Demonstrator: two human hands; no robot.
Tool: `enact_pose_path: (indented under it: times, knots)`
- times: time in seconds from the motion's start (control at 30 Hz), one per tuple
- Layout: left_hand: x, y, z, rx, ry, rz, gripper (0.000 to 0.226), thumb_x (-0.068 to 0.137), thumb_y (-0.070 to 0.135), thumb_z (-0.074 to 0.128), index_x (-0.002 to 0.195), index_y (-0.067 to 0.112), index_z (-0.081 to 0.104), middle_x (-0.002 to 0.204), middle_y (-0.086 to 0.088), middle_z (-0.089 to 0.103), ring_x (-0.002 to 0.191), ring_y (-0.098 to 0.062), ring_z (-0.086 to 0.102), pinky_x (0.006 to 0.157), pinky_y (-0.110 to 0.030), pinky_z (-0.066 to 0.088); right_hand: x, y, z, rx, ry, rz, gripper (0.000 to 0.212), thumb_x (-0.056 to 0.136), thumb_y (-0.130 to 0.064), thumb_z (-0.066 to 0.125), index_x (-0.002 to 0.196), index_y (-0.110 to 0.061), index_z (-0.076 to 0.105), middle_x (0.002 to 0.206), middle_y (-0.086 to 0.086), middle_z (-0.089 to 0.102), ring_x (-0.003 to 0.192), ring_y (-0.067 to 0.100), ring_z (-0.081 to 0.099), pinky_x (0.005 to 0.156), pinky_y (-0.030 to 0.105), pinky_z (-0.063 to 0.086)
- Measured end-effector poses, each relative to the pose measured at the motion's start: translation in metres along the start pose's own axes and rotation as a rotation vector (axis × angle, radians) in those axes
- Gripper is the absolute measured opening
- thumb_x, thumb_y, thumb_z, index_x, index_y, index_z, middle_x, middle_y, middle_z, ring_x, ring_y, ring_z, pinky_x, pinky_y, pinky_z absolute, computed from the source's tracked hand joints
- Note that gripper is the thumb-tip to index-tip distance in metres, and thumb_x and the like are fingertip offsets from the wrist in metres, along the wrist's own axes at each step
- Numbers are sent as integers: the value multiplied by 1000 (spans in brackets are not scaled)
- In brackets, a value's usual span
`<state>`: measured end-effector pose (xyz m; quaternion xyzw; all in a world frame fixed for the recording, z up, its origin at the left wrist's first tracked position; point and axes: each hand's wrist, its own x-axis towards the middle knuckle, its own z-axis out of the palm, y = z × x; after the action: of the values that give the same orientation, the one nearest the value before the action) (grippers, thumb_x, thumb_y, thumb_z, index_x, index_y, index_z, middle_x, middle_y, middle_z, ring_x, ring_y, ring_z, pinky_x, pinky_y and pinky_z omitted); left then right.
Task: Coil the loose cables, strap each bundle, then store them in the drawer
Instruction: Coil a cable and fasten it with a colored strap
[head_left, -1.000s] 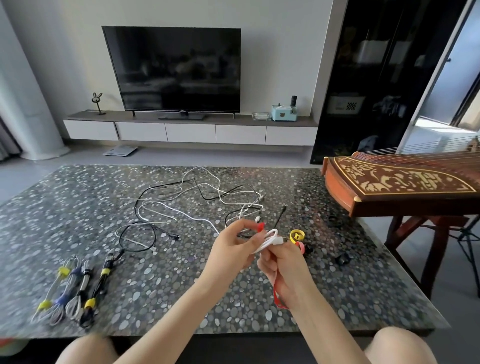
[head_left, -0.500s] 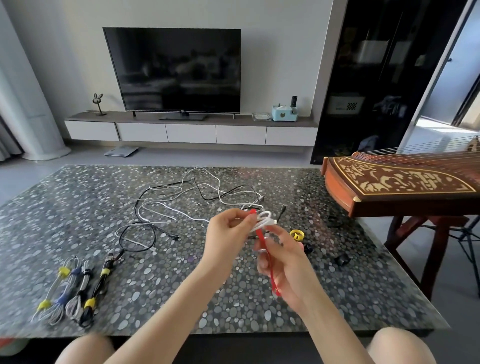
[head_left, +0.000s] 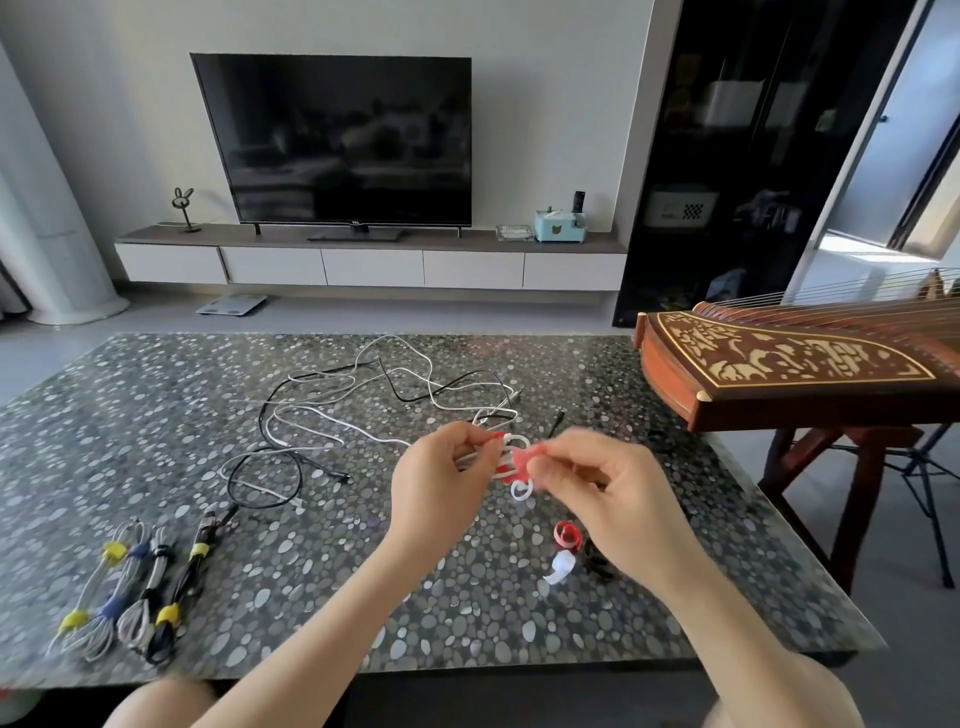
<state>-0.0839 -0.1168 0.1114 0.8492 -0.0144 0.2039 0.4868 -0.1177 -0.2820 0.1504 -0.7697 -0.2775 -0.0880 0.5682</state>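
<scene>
While the strap goes on: the step in hand looks like binding one bundle, with coiling done for this cable and storing not yet begun.
Cable: a small coil of thin white cable (head_left: 521, 491) is held above the table, just right of the frame's centre, between the two hands.
Strap: a red fabric strap (head_left: 519, 460) crosses the coil's middle; how far round it goes I cannot tell.
Left hand (head_left: 441, 483): fingers curled, pinching the coil at its left side.
Right hand (head_left: 608, 488): thumb and fingertips pinching the strap's free end, touching the coil.
Finished: four strapped cable bundles (head_left: 130, 587) lie side by side at lower left on the dark pebble-patterned table (head_left: 156, 415).
Waiting: a tangle of loose white and black cables (head_left: 363, 405) sprawls at mid-frame, beyond the hands.
Spare straps: a curled red strap (head_left: 567, 535) and a white one (head_left: 561, 566) lie below the right hand.
Next move: likely pull the strap snug and press its end down while the left hand keeps the loops from springing apart.
Drawer: probably in the white wall-mounted cabinet (head_left: 371, 267) under the television, upper middle, all fronts closed.
</scene>
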Motion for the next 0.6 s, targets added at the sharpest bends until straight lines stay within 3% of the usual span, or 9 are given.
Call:
enact_pose_path:
  times: [0.07, 0.2, 0.3, 0.37, 0.43, 0.6]
  knots:
    - [-3, 2, 3, 1, 7, 12, 14, 86, 31, 66, 72, 32, 64, 50, 27, 56, 44, 8, 48, 43, -8, 29, 10, 2, 5, 90, 99, -12, 19, 82, -30, 62, 94, -21, 74, 75, -5, 68, 63, 9, 57, 59, 19, 47]
    - [-8, 5, 9, -29, -16, 17, 17, 87, 29, 65, 71, 30, 66, 55, 24, 62, 49, 9, 52, 46, -8, 32, 22, 13, 18, 410, 238, 199, 16, 77, -22, 68, 90, -16, 76, 65, 6, 69, 53, 13, 56, 53, 21, 49]
    - [-8, 6, 10, -95, -45, 6, 19, 88, 26, 64, 71, 33, 66, 62, 21, 67, 55, 4, 60, 54, -20, 46, 25, 22, 22, 555, 271, 330, 13, 76, -12, 67, 87, -13, 74, 71, 6, 72, 53, 11, 62, 49, 16, 49]
    - [-9, 7, 9, -174, -71, -17, 17, 88, 23, 64, 74, 32, 68, 68, 15, 70, 65, -8, 67, 65, -40, 55, 25, 25, 21, 596, 257, 381, 16, 73, -15, 67, 87, -13, 74, 73, 5, 73, 54, 10, 63, 48, 16, 48]
    - [-11, 7, 8, -239, -88, -21, 16, 88, 19, 65, 77, 30, 69, 72, 9, 72, 70, -15, 69, 72, -49, 55, 24, 27, 19, 587, 227, 425, 13, 79, -11, 65, 87, -15, 75, 74, 5, 73, 56, 9, 62, 49, 16, 48]
    - [-13, 6, 7, -251, -96, 15, 30, 88, 11, 63, 78, 39, 68, 75, 13, 72, 73, -6, 70, 74, -44, 57, 24, 28, 19, 537, 178, 465, 15, 86, -6, 63, 96, -11, 73, 74, 6, 72, 57, 10, 62, 49, 17, 47]
